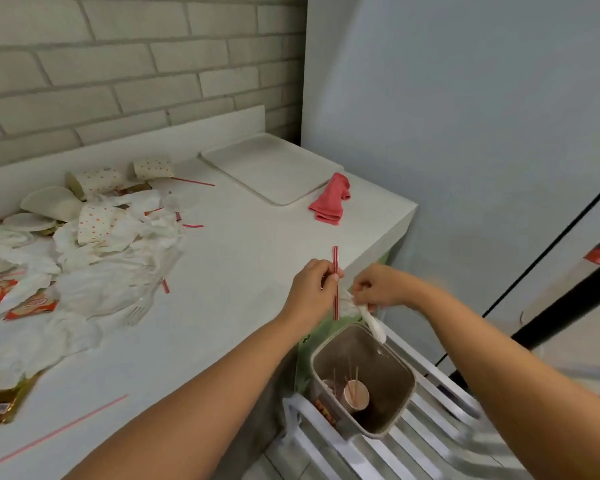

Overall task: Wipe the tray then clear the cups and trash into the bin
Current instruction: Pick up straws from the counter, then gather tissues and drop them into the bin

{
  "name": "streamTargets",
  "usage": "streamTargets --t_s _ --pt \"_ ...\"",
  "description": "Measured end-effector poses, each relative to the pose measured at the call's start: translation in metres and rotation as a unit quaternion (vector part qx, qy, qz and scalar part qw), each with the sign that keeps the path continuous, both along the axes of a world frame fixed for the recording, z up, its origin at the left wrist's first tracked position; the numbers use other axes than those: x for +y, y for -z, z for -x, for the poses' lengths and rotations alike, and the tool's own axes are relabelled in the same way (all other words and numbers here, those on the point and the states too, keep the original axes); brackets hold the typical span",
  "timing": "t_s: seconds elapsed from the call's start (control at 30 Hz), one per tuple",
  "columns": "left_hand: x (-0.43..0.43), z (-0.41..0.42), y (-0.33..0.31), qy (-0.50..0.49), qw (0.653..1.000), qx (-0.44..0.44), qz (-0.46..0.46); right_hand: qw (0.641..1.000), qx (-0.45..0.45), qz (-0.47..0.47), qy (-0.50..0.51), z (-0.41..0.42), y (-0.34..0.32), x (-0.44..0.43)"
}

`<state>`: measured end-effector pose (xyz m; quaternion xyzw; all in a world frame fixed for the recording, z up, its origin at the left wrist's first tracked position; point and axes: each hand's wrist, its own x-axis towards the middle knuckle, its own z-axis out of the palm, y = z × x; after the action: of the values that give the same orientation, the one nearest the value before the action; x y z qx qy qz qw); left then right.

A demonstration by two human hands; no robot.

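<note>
Pinching a straw [335, 258] upright, your left hand [309, 289] sits at the counter's [243, 271] right front edge, above the bin [361, 348]; right hand [378, 285] nips a white spoon [376, 327]. Both likely light, slick, bendy: grip mid-shaft. Cups [97, 180] wait back-left

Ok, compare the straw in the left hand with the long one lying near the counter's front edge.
The straw in the left hand stands upright, pinched clear of the counter; the long straw lies flat and slanted on it. The held straw has bold red-and-white stripes; the long straw looks pale pink and thinner. Both are slender straws, neither yet in the bin.
</note>
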<state>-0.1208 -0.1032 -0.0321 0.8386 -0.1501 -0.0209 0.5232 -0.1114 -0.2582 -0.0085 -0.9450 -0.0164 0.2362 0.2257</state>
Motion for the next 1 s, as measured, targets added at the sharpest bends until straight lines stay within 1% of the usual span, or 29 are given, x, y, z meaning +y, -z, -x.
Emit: streamTargets --t_s 0.13,0.3,0.37,0.47,0.53,0.67,0.73,0.83,0.9,1.0 --pt "-0.025 0.011 0.039 0.048 0.996 0.039 -0.061 0.997 0.050 0.000 0.054 0.011 0.048 -0.024" --pt "-0.040 0.016 0.081 0.057 0.981 0.100 -0.157 0.989 0.094 -0.014 0.118 0.019 0.096 -0.039" --pt "-0.043 0.017 0.093 0.068 0.969 0.138 -0.195 0.987 0.116 -0.006 0.113 0.023 0.105 -0.042" --pt "-0.043 0.020 0.102 0.099 0.940 0.214 -0.245 0.983 0.153 0.017 0.095 0.025 0.112 -0.045" --pt "-0.044 0.019 0.103 0.110 0.933 0.227 -0.258 0.982 0.166 0.034 0.084 0.024 0.110 -0.046" --pt "-0.042 0.012 0.095 0.090 0.941 0.183 -0.270 0.983 0.167 0.043 0.061 0.015 0.095 -0.041" --pt "-0.041 0.008 0.089 0.066 0.952 0.156 -0.254 0.984 0.166 0.056 0.033 0.008 0.085 -0.034" --pt "-0.037 0.004 0.073 0.016 0.978 0.097 -0.185 0.985 0.153 0.082 -0.017 -0.004 0.061 -0.017" --pt "-0.031 0.001 0.059 -0.025 0.988 0.057 -0.144 0.989 0.115 0.084 -0.048 -0.010 0.037 -0.001" --pt "-0.017 -0.004 0.036 -0.084 0.992 0.028 -0.085 0.994 0.053 0.066 -0.063 -0.018 0.010 0.022"
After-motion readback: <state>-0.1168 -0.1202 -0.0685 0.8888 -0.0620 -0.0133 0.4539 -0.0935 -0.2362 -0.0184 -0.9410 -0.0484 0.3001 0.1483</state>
